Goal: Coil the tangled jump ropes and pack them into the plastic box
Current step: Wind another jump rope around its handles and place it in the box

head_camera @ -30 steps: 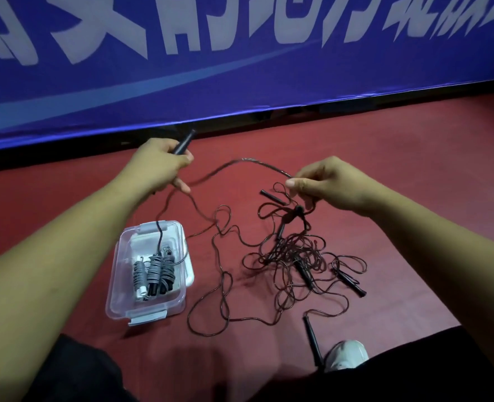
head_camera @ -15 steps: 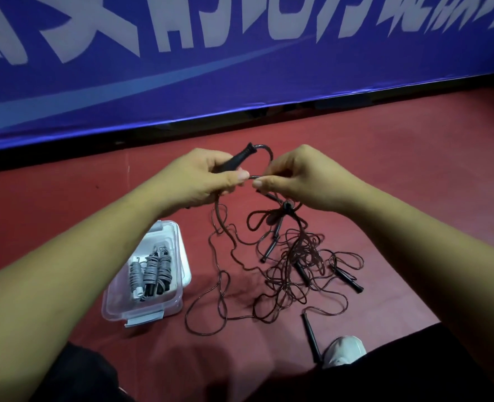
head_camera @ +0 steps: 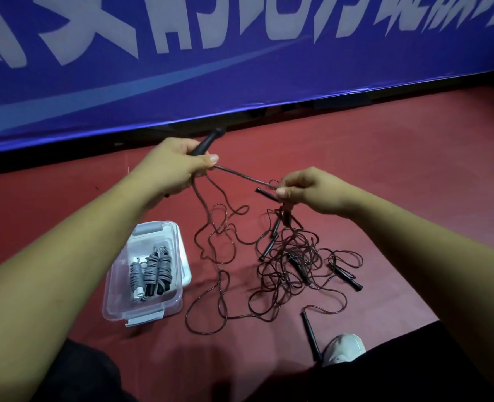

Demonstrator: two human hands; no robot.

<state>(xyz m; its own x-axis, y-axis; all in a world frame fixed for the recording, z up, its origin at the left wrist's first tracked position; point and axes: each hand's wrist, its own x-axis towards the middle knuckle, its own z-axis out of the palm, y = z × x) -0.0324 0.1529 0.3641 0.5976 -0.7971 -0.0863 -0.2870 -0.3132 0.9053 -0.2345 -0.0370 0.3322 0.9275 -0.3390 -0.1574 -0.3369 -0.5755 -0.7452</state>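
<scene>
Your left hand (head_camera: 173, 166) curls its fingers (head_camera: 211, 159) round a slim black handle (head_camera: 208, 142); your right hand (head_camera: 306, 190) pinches the thin dark cord (head_camera: 242, 177), taut between them. The tangled jump ropes (head_camera: 295, 265) sprawl on smooth red floor (head_camera: 384, 169) beneath, open floor to their right. The clear plastic box (head_camera: 141, 310), left of them, holds gray coiled ropes (head_camera: 151, 274); a blue banner (head_camera: 240, 82) bounds the far edge.

One clear plastic box (head_camera: 113, 297). Three coiled grey rope bundles (head_camera: 150, 272). At least seven slim black handles (head_camera: 311, 335). Dark brown tangled ropes (head_camera: 286, 266): number indeterminable. One white shoe (head_camera: 344, 348).
</scene>
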